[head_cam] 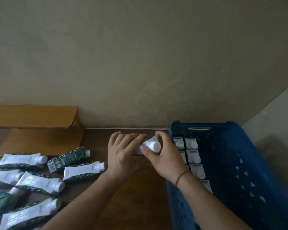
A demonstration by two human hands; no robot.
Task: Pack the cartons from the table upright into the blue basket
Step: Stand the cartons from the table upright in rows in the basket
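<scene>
Your left hand point(123, 153) hides most of held carton point(152, 143). Basket point(239, 163) cut by bottom and right edges. Left cartons point(10, 205) cropped, print unreadable.

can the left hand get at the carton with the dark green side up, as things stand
Probably not right away: the left hand is holding a carton together with the right hand. Once it lets go, the way to the green carton looks open.

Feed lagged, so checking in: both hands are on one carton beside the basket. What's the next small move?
Probably tip the carton upright and carry it right over the blue basket rim. Both the left hand and right hand grip it lying sideways; upright cartons already line the left wall.
</scene>
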